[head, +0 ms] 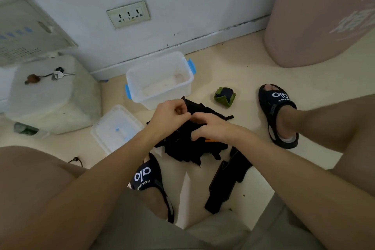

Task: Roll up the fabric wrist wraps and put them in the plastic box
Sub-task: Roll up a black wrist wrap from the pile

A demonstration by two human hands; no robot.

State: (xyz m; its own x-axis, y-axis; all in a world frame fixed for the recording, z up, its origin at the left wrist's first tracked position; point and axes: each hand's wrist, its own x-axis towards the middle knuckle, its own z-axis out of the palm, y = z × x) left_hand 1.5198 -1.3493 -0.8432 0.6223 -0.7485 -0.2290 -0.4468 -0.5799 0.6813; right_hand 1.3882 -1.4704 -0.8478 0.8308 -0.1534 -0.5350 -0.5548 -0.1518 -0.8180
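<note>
Beige floor by a white wall | black wrist wraps (188, 144) heaped just in front of the plastic box (160, 79), which looks empty | my left hand (172, 115) and right hand (211, 128) both curl on a wrap | step: I judge rolling barely begun | next: wind tight, drop in box | green roll (224, 96) right of box, lid (116, 128) left.
</note>
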